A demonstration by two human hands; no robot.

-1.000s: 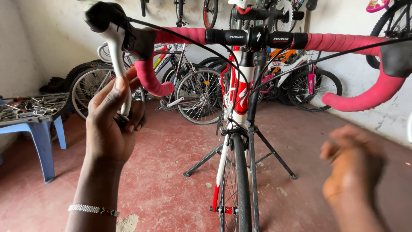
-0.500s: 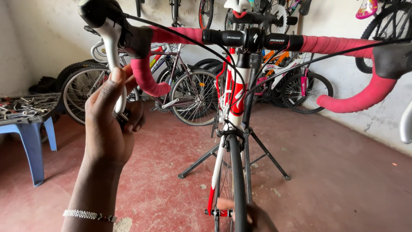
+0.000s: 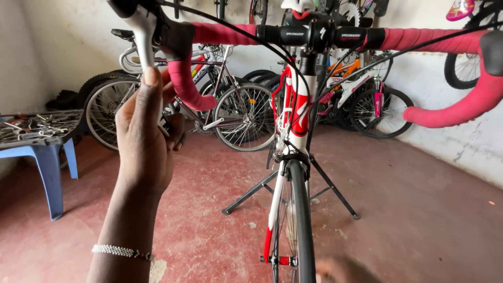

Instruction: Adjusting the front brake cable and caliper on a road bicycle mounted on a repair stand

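A red and white road bike stands in front of me, with pink-taped drop handlebars (image 3: 184, 86) and its thin front wheel (image 3: 299, 220) pointing at me. My left hand (image 3: 144, 136) is raised and wrapped around the silver brake lever (image 3: 142, 31) on the left drop, fingers curled round the blade. A beaded bracelet sits on that wrist. Only a blurred bit of my right hand (image 3: 343, 271) shows at the bottom edge, just right of the front tyre. I cannot tell whether it holds anything.
A black folding stand (image 3: 246, 195) spreads its legs on the red floor behind the wheel. A blue plastic table (image 3: 42, 149) with several tools is at the left. Parked bicycles (image 3: 238, 112) line the back wall, and another small bike (image 3: 378, 105) leans at the right.
My right hand has dropped from the right side, at chest height, to the bottom edge beside the front tyre. My left hand has stayed on the brake lever.
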